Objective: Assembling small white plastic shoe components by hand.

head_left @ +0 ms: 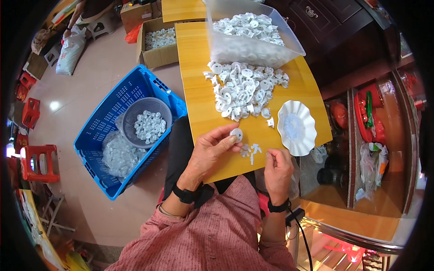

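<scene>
My left hand (212, 145) pinches a white round plastic part (236, 134) between thumb and fingers, above the near part of the yellow table (199, 86). My right hand (278, 168) is closed, fingertips together, at the table's near right edge; anything in it is too small or hidden to make out. Between the hands lie several tiny white plastic pieces (252, 152). Beyond them spreads a heap of white round plastic parts (242, 90), with one loose part (270, 122) at its near side. A scalloped white dish (307, 140) holds small translucent pieces (293, 126).
A clear plastic bin (253, 53) full of white parts stands at the table's far end. On the floor to the left, a blue basket (101, 117) holds a grey bowl (128, 124) of parts and clear bags (120, 156). Beyond are a cardboard box (160, 58) and another person's arm (74, 18).
</scene>
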A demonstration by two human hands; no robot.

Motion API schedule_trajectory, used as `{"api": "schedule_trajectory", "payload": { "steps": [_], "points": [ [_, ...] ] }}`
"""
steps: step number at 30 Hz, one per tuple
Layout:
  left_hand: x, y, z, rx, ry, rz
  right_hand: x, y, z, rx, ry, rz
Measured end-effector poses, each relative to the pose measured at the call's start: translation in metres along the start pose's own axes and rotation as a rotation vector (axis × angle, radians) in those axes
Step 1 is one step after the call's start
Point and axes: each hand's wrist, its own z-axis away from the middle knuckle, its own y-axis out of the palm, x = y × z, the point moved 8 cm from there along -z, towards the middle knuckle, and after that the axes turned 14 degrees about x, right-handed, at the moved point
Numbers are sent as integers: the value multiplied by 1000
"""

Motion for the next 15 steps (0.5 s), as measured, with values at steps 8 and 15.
{"api": "schedule_trajectory", "payload": {
  "steps": [8,15],
  "points": [
    [0,1,0,-14,-1,-3,12,14,7,17,-190,291],
    [2,0,-1,-18,-10,-41,3,9,14,40,-153,283]
  ]
}}
